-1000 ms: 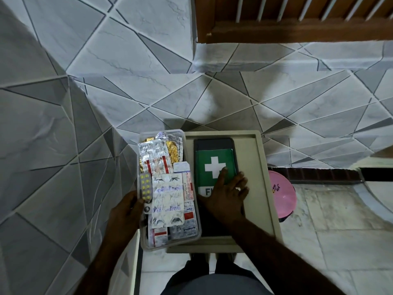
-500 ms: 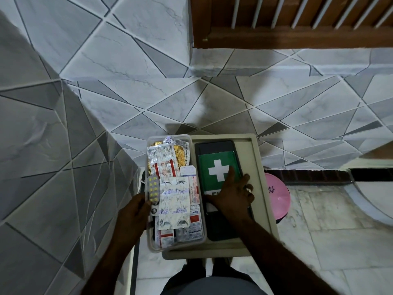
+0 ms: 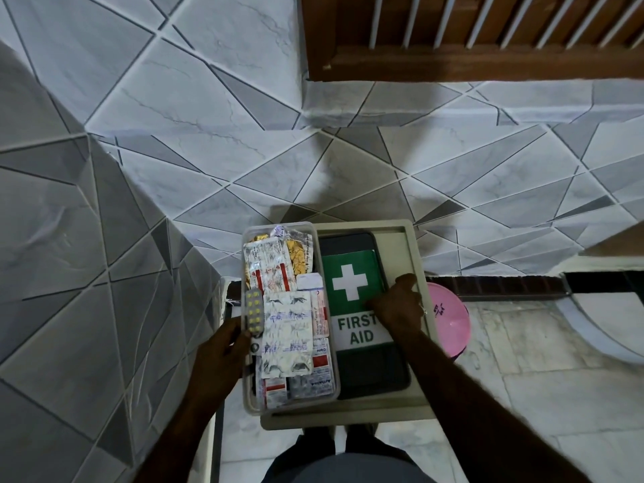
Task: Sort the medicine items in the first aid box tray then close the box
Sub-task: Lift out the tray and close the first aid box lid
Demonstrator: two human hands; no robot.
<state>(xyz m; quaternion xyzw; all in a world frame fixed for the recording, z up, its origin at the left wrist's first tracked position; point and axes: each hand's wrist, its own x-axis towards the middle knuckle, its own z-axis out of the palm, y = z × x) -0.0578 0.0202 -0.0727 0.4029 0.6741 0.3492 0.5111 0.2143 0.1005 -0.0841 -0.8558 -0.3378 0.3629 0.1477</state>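
Note:
A clear plastic tray (image 3: 278,227) packed with several blister packs and sachets stands on the left part of a beige stand (image 3: 416,252). A yellow pill strip (image 3: 253,311) stands along the tray's left wall, and a big silver strip (image 3: 287,329) lies on top. My left hand (image 3: 219,357) grips the tray's left wall beside the yellow strip. To the right of the tray lies the dark box lid with a green FIRST AID label (image 3: 350,273). My right hand (image 3: 399,308) holds the lid at its right edge, with its fingers on the label.
A tiled wall rises close on the left and behind the stand. A pink plastic bowl (image 3: 451,318) sits on the floor right of the stand. A wooden window frame (image 3: 453,64) is high up. My feet are under the stand's near edge.
My right hand has slid from the middle of the label to the lid's right edge, uncovering the words FIRST AID. My left hand stays on the tray.

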